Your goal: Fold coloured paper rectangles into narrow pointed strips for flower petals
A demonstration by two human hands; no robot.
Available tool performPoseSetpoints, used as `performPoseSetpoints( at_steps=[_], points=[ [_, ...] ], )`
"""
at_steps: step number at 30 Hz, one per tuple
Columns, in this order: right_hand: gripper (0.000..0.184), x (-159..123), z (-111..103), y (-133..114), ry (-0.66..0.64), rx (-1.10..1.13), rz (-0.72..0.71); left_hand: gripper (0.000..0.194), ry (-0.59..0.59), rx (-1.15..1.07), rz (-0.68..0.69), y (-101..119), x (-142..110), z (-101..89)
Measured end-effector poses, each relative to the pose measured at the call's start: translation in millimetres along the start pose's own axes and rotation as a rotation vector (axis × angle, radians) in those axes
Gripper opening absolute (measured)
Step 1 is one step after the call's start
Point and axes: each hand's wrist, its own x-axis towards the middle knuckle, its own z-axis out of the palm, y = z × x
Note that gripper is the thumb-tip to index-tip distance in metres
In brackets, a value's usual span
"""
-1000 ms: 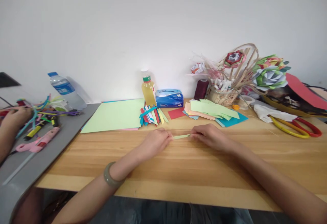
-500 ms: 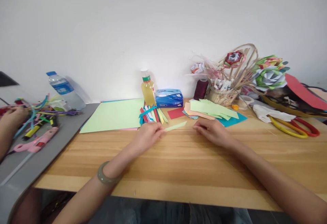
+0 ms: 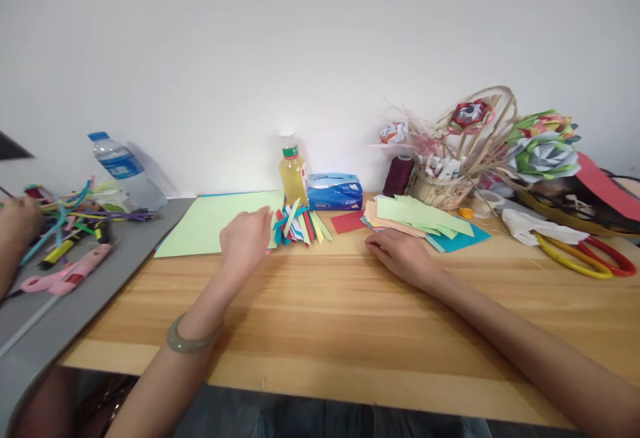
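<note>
My left hand [image 3: 247, 238], with a bangle [image 3: 186, 338] on its wrist, hovers at the left side of a heap of folded coloured paper strips [image 3: 305, 228]. Its fingers point forward, and nothing shows in them. One light green strip [image 3: 291, 217] lies slantwise on top of the heap, apart from the fingertips. My right hand [image 3: 400, 257] rests on the wooden table [image 3: 320, 318] with its fingers curled together, nothing visible between them. Just behind it are light green paper pieces [image 3: 425, 215] over peach and blue sheets.
Large green sheets [image 3: 215, 221] lie left, near a drink bottle [image 3: 293, 170] and a tissue pack [image 3: 335, 191]. Thread [image 3: 399, 175], a flower basket [image 3: 443, 188] and scissors [image 3: 583, 255] stand or lie right. Another person's hand [image 3: 20, 225] is by a pink glue gun [image 3: 70, 270].
My left hand has let go of the light green strip onto the heap and moved left. My right hand has shifted slightly left. The view has turned a little.
</note>
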Motion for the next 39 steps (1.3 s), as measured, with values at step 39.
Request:
performPoseSetpoints(
  at_steps=[39],
  points=[
    [0.027,-58,-26,-30,-0.06,-0.016,-0.293,0.017,0.091,-0.197,1.096,71,-72,42.5]
  ],
)
